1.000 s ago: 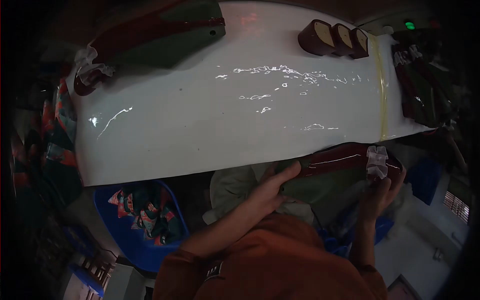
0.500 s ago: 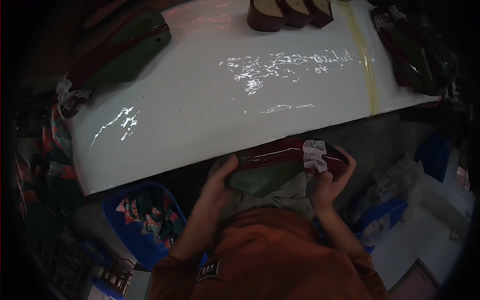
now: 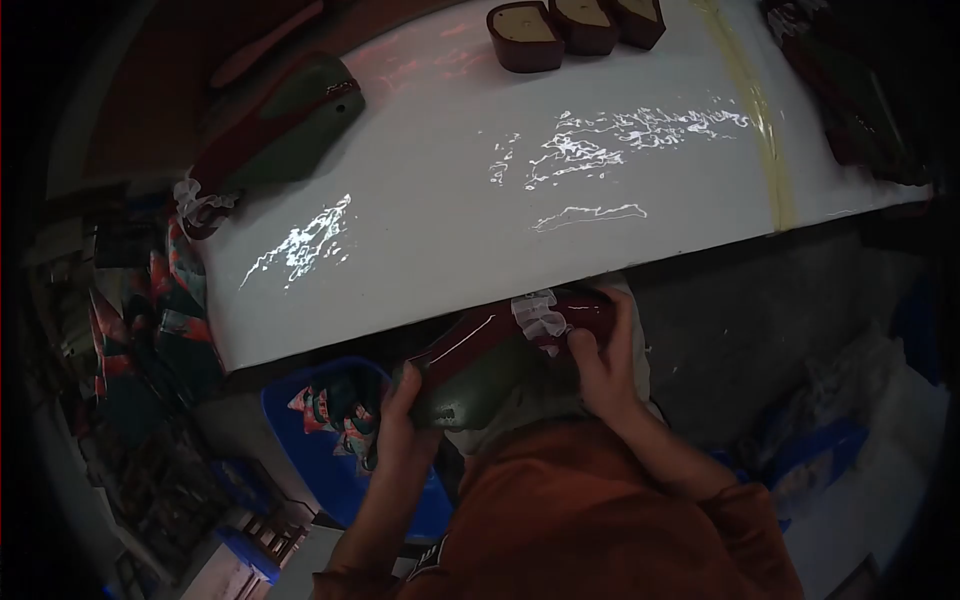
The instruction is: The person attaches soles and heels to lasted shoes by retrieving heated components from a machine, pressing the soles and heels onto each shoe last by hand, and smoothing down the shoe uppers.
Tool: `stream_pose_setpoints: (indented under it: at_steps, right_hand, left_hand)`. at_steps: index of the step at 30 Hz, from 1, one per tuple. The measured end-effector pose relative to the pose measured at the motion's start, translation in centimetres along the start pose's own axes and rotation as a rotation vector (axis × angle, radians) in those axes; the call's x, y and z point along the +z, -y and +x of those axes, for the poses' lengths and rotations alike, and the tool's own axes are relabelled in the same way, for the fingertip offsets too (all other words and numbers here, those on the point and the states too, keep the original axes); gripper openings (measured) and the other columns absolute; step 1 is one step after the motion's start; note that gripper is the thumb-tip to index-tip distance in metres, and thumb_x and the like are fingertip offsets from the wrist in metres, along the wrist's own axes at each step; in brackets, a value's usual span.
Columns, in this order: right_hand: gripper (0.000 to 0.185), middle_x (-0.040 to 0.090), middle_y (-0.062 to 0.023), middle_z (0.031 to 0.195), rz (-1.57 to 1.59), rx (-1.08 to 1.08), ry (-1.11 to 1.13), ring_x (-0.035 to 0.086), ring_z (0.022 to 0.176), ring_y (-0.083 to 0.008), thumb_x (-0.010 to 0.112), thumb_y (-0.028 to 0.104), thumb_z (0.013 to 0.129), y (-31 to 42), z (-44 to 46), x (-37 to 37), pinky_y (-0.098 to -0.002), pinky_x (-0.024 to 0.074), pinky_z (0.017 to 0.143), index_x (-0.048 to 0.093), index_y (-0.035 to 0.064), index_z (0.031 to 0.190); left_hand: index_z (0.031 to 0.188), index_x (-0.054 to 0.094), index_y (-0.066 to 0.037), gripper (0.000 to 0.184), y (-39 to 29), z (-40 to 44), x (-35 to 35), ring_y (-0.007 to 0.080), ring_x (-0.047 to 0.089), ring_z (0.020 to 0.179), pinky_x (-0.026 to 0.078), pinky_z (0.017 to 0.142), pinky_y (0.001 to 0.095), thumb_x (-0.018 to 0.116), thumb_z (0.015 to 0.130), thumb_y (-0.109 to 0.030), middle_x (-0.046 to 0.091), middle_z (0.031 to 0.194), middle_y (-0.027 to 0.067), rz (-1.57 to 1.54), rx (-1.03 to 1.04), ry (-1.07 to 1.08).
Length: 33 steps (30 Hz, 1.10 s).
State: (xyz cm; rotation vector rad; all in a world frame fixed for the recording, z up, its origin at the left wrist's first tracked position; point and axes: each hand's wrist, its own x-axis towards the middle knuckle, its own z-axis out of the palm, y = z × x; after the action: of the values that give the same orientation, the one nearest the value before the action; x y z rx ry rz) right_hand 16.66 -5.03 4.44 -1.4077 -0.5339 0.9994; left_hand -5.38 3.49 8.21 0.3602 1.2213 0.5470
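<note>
A glossy green and dark red object (image 3: pixel 480 375) with a white ruffled band lies across both hands, just below the table's front edge. My left hand (image 3: pixel 402 405) grips its green end, thumb on top. Around its dark red end, beside the ruffle, my right hand (image 3: pixel 603 360) is closed, with the thumb near the band. A similar green and red object (image 3: pixel 290 135), with a small dark hole and a ruffle at its lower end, rests at the table's back left.
The white table (image 3: pixel 430 240) has yellow tape (image 3: pixel 770 150) across its right part. Several dark red blocks (image 3: pixel 528 38) stand at the back. More green and red pieces (image 3: pixel 850 100) lie at the right. A blue bin (image 3: pixel 300 425) holds patterned packets (image 3: pixel 340 415).
The held object has moved left with both hands, and its green end has tilted downward and toward the body. The view has shifted as well. Both hands keep their hold.
</note>
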Motion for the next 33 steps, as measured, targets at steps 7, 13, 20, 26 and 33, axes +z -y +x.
stream_pose_setpoints:
  at_steps: [7, 13, 20, 26, 33]
  right_hand:
    - [0.053, 0.058, -0.0131, 0.114, 0.012, 0.058, -0.004, 0.06, 0.099, -0.0175, 0.07, 0.019, 0.09, 2.4, 2.8, -1.8, -0.0321, 0.0505, 0.087, 0.038, -0.0006, 0.128]
    - [0.043, 0.062, -0.0097, 0.107, 0.04, 0.041, -0.226, 0.059, 0.097, -0.0148, 0.067, 0.03, 0.093, -1.5, 1.4, -0.4, -0.0293, 0.048, 0.087, 0.048, -0.0001, 0.118]
    - [0.042, 0.064, -0.0092, 0.1, -0.058, -0.044, -0.211, 0.059, 0.093, -0.0139, 0.062, 0.038, 0.096, -0.7, 2.4, -2.8, -0.0298, 0.0476, 0.084, 0.053, -0.0009, 0.111]
    - [0.045, 0.068, -0.0111, 0.097, -0.471, 0.043, -0.135, 0.064, 0.088, -0.0126, 0.068, 0.038, 0.091, 3.2, 2.8, -4.6, -0.0282, 0.0509, 0.078, 0.058, -0.0027, 0.108]
    - [0.047, 0.066, -0.0151, 0.097, -0.614, 0.069, 0.053, 0.065, 0.093, -0.0227, 0.045, 0.045, 0.102, 3.4, 0.3, 3.0, -0.0359, 0.0488, 0.083, 0.053, 0.0008, 0.117]
  left_hand:
    - [0.134, 0.051, -0.013, 0.066, 7.5, -2.9, 2.1, 0.024, 0.053, 0.123, 0.043, 0.099, 0.0452, 0.049, 0.093, -0.064, 0.056, 0.132, 0.009, -0.306, -0.372, 0.036]
    - [0.128, 0.054, -0.012, 0.076, 7.1, -3.6, 0.9, 0.0192, 0.065, 0.081, 0.051, 0.068, 0.0329, 0.037, 0.091, -0.075, 0.066, 0.105, 0.0106, -0.099, -0.499, 0.22]
    - [0.128, 0.053, -0.006, 0.062, 4.5, -1.2, 0.9, 0.0169, 0.064, 0.061, 0.052, 0.058, 0.026, 0.039, 0.1, -0.059, 0.068, 0.084, 0.0108, 0.96, -0.547, 0.518]
    - [0.124, 0.056, -0.006, 0.046, 4.2, 3.0, 6.1, 0.0126, 0.064, 0.083, 0.051, 0.066, 0.0262, 0.06, 0.096, -0.042, 0.066, 0.094, 0.0069, 0.737, 0.179, 0.501]
    - [0.129, 0.053, -0.001, 0.053, 4.5, 3.6, 6.8, 0.0151, 0.059, 0.101, 0.045, 0.091, 0.0291, 0.058, 0.097, -0.044, 0.063, 0.111, 0.0084, 0.547, 0.424, 0.249]
